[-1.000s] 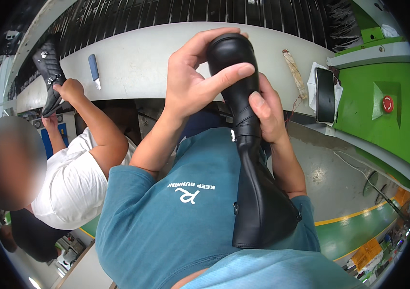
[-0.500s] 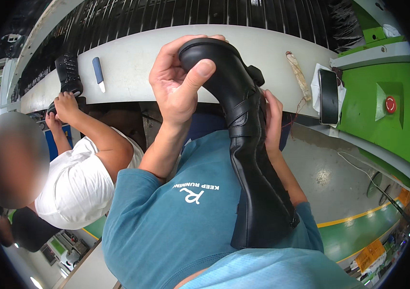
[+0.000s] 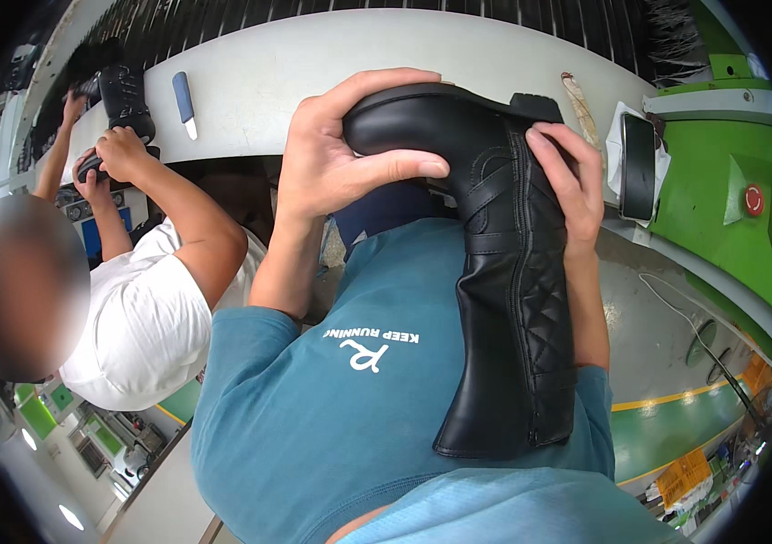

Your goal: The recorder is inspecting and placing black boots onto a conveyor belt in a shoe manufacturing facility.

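Note:
A tall black boot (image 3: 495, 218) with a side zipper, crossed straps and a quilted panel lies across my front, its shaft toward my chest and its sole facing away from me. My left hand (image 3: 341, 150) wraps round the toe, thumb over the upper and fingers along the sole. At the heel end, my right hand (image 3: 572, 181) grips the boot, fingertips near the top of the zipper by the heel block. The zipper side is turned up toward me. Part of the right palm is hidden behind the boot.
On the white table (image 3: 250, 91) lies a knife (image 3: 184, 104) with a blue handle. A tan wrapped tool (image 3: 578, 104) and a black phone (image 3: 637, 168) are at the right, beside a green machine (image 3: 721, 199) with a red button. At left a co-worker (image 3: 159, 299) handles dark footwear.
The boot has been rolled so that its zipper and quilted side show, with the toe swung further left. My right hand has come up from beside the ankle to the heel.

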A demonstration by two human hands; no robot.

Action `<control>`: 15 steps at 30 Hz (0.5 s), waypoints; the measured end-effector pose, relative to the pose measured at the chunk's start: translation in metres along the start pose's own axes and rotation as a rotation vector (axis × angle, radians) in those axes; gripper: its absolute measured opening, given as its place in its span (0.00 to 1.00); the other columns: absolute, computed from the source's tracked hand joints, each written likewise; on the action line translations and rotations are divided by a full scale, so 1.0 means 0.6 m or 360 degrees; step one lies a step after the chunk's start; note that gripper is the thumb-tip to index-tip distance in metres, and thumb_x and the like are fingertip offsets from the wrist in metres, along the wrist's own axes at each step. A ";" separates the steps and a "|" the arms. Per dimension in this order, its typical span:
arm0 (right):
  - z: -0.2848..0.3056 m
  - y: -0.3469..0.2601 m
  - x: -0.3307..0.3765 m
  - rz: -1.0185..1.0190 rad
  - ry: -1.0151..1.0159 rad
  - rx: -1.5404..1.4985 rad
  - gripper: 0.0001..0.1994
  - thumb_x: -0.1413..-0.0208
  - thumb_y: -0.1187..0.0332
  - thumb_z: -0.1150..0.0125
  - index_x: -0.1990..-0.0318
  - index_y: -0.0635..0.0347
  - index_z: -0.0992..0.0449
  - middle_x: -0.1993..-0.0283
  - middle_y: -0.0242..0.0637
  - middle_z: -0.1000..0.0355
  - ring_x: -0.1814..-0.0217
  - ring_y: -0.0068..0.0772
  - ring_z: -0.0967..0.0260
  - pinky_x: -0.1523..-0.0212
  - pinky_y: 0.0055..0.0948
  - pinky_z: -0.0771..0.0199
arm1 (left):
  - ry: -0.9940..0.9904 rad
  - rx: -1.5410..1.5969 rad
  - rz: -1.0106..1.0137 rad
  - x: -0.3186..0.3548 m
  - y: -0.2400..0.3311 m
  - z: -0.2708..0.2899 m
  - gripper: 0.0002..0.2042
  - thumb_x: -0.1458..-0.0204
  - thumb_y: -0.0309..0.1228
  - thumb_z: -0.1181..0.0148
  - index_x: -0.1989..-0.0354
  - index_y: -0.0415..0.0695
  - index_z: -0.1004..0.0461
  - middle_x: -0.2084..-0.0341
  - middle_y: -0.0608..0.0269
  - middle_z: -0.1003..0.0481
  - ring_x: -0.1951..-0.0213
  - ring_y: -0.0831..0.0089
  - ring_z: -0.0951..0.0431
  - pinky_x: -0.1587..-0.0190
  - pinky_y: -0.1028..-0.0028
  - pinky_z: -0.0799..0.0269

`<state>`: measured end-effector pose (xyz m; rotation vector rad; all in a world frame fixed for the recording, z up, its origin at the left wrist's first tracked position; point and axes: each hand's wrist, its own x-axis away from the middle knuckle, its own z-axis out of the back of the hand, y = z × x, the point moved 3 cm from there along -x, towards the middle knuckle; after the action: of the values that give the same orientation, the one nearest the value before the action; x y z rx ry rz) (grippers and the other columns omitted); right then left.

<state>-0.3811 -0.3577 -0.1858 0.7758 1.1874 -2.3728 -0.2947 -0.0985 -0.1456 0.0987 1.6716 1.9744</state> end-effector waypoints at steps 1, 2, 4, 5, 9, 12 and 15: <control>0.004 -0.001 -0.003 0.0005 -0.0016 0.0009 0.28 0.44 0.78 0.29 0.33 0.58 0.16 0.35 0.46 0.24 0.36 0.44 0.23 0.38 0.35 0.21 | 0.0042 0.0034 -0.0018 0.001 -0.002 -0.002 0.31 0.57 0.28 0.11 0.41 0.38 0.16 0.52 0.54 0.12 0.52 0.69 0.11 0.45 0.71 0.14; 0.007 0.000 -0.006 0.0013 -0.0034 0.0013 0.28 0.44 0.78 0.29 0.33 0.58 0.16 0.35 0.45 0.24 0.36 0.44 0.23 0.38 0.35 0.21 | 0.0090 0.0081 -0.0056 0.003 -0.003 -0.002 0.31 0.57 0.28 0.11 0.42 0.37 0.16 0.52 0.54 0.12 0.53 0.69 0.11 0.45 0.71 0.14; 0.012 0.001 -0.010 0.0025 -0.0051 0.0019 0.28 0.44 0.78 0.29 0.33 0.58 0.16 0.35 0.45 0.24 0.36 0.44 0.23 0.37 0.36 0.21 | 0.0116 0.0148 -0.0023 0.005 -0.013 -0.006 0.30 0.56 0.26 0.12 0.42 0.37 0.15 0.52 0.54 0.12 0.53 0.69 0.11 0.45 0.70 0.14; 0.012 0.004 -0.013 -0.0014 -0.0099 0.0031 0.27 0.44 0.79 0.29 0.34 0.58 0.16 0.35 0.44 0.25 0.35 0.43 0.24 0.36 0.36 0.22 | 0.0150 0.0230 -0.0013 0.006 -0.019 -0.007 0.29 0.56 0.25 0.13 0.42 0.37 0.15 0.52 0.54 0.12 0.52 0.69 0.11 0.45 0.70 0.14; 0.012 0.019 -0.029 -0.0160 -0.0201 -0.0030 0.25 0.41 0.80 0.33 0.34 0.58 0.15 0.32 0.41 0.28 0.30 0.41 0.28 0.33 0.35 0.25 | 0.0244 0.0386 0.0156 0.014 -0.052 -0.017 0.26 0.52 0.23 0.16 0.42 0.35 0.16 0.52 0.55 0.12 0.51 0.71 0.12 0.43 0.72 0.16; 0.013 0.040 -0.047 -0.0200 -0.0351 0.0005 0.25 0.40 0.80 0.34 0.34 0.59 0.16 0.32 0.41 0.27 0.29 0.39 0.27 0.28 0.34 0.29 | 0.0334 0.0526 0.0336 0.023 -0.083 -0.032 0.26 0.48 0.25 0.17 0.40 0.35 0.18 0.51 0.57 0.13 0.51 0.74 0.13 0.44 0.73 0.16; 0.020 0.070 -0.060 -0.0370 -0.0500 -0.0112 0.32 0.46 0.73 0.26 0.31 0.63 0.21 0.33 0.45 0.24 0.29 0.43 0.26 0.26 0.34 0.31 | 0.0311 0.0695 0.0582 0.038 -0.110 -0.049 0.34 0.43 0.25 0.20 0.28 0.36 0.28 0.43 0.52 0.16 0.44 0.71 0.15 0.40 0.70 0.18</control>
<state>-0.3338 -0.3886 -0.1833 0.2385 1.2717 -2.5016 -0.3019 -0.1092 -0.2200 0.4085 2.3317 1.8754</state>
